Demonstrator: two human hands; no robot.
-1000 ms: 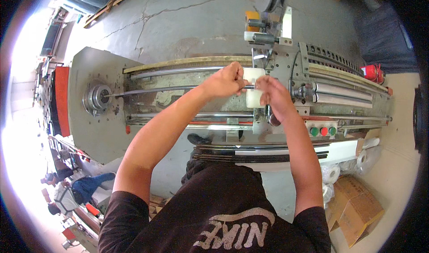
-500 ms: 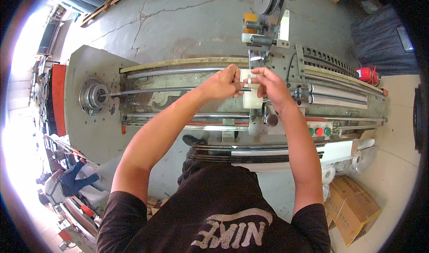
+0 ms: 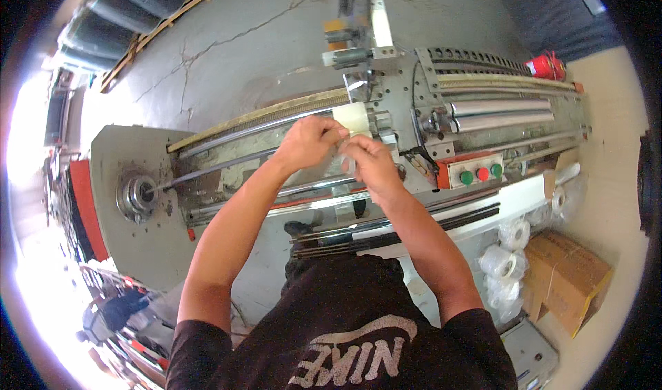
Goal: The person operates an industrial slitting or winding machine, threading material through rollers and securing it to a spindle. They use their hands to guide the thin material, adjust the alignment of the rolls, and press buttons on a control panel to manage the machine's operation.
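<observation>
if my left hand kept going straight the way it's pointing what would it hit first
Likely the pale cream roll at the left hand's fingertips, seemingly already touched; depth is unclear.

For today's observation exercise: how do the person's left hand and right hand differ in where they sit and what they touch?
The left hand lies higher and further left, touching the pale roll; the right hand sits lower, just below that roll. The left hand's fingers curl into a near fist; what the right hand's fingers pinch is unclear. Both meet over the long machine.
</observation>
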